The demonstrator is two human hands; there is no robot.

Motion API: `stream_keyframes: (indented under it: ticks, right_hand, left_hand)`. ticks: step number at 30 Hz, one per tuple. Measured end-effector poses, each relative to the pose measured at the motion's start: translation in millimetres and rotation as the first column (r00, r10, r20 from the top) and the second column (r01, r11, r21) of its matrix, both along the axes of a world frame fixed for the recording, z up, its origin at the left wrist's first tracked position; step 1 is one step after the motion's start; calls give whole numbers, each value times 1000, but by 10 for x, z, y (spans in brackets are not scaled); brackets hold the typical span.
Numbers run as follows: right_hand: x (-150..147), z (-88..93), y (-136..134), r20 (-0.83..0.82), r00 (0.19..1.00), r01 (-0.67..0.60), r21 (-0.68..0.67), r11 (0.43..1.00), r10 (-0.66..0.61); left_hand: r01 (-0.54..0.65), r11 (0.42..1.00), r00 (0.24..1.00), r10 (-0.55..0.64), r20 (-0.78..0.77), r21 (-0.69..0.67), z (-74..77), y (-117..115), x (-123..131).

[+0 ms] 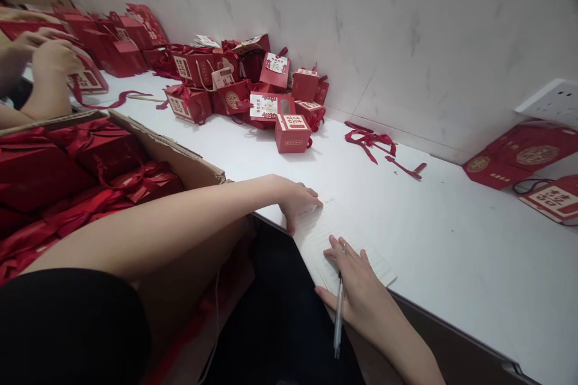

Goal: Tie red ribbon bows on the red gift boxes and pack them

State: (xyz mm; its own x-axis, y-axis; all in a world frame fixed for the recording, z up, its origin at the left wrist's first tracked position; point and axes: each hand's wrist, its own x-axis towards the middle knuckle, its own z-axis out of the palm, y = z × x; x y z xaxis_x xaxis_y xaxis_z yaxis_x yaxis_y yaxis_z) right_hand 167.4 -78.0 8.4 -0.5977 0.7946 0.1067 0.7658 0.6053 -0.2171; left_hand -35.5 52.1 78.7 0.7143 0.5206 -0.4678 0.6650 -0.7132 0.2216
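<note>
Over remote feed, I saw white table [451, 240] spanning view. Open carton [192, 162] stood left, packed with ribbon-tied boxes [108, 153]. Heap of red boxes [232, 99] lay on table beyond carton. Paper sheets [311, 237] lay at table's near edge, under both hands. My left hand [301, 203] rested on sheets' left end, thumb and fingers wide apart. My right hand [359, 283] lay across their right end, fingers slightly spread, holding slim pen [338, 319], its length slanting down past table edge.
</note>
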Motion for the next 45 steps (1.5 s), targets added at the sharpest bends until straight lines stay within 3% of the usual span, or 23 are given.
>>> stream_keyframes:
  ticks: [8, 22, 29, 33, 35, 38, 43, 45]
  right_hand:
    - [-14, 139, 26, -68, 998, 1, -139, 990, -11]
    - [-32, 453, 1, -100, 988, 95, -224, 970, -120]
    - [65, 599, -62, -190, 967, 183, 47, 982, -171]
    - [267, 606, -100, -297, 951, 155, 205, 966, -89]
    - [391, 530, -73, -416, 907, 191, 262, 946, -68]
    - [495, 381, 18, -619, 769, 371, 234, 899, -157]
    - [426, 171, 233, -633, 638, 519, -67, 852, -439]
    - [457, 100, 401, -644, 528, 555, -233, 799, -554]
  left_hand:
    - [-90, 996, 994, 91, 63, -29, -27, 26, 16]
    - [-103, 994, 987, 107, 123, -41, -9, 16, 28]
    - [104, 979, 940, -154, 304, 176, 108, -179, 125]
    - [47, 939, 912, -180, 369, 342, 149, -101, 131]
    - [7, 921, 885, -187, 426, 390, 163, -52, 106]
    - [-34, 911, 862, -181, 473, 411, 170, -8, 73]
    - [-41, 904, 836, -202, 510, 425, 157, -27, 59]
    - [-83, 871, 814, -222, 537, 485, 158, -60, 48]
